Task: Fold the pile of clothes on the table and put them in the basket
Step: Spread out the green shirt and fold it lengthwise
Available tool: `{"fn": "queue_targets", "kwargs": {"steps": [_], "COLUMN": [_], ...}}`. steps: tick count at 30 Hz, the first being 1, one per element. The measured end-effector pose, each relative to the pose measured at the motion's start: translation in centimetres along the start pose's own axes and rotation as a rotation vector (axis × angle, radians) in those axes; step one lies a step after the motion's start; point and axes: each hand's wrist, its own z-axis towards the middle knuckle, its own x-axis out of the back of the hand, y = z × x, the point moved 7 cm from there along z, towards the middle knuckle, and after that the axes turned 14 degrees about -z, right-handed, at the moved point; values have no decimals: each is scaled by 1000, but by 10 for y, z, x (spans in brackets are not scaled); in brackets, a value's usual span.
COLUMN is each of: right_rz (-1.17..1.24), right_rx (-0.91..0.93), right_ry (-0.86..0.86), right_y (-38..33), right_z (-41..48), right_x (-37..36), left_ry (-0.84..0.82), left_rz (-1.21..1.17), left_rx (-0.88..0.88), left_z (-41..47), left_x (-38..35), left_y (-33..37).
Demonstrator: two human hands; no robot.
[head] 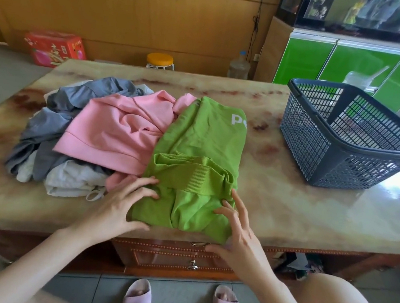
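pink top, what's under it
Poking out from under the pink top on its left and near sides are grey clothes and a white garment. Whatever else lies beneath its middle is covered and cannot be seen.

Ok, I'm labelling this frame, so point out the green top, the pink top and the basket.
green top [203, 136]: head view, on its flat middle panel.
pink top [120, 131]: head view, on its crumpled body.
basket [320, 146]: head view, on its near mesh wall.
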Motion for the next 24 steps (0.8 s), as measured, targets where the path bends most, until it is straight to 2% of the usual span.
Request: {"fn": "queue_targets", "kwargs": {"steps": [4,7,10,13,17,24], "right_rz": [-28,47,93,77,74,32], "right_rx": [1,39,63,70,-48,24], "right_ry": [132,194,230,143,41,-94], "right_y": [2,2,7,18,36,29], "right_z": [7,7,5,-2,-12,-10], "right_x": [19,47,78,74,44,38], "left_ry": [89,181,174,118,67,-140], "left_rz": [7,-103,-120,-56,23,13], "left_rx": [-22,-55,-126,-156,-134,-64], "left_z": [3,6,13,11,-2,-1], "left_x": [9,30,51,50,31,6], "left_y": [-3,11,35,42,24,28]}}
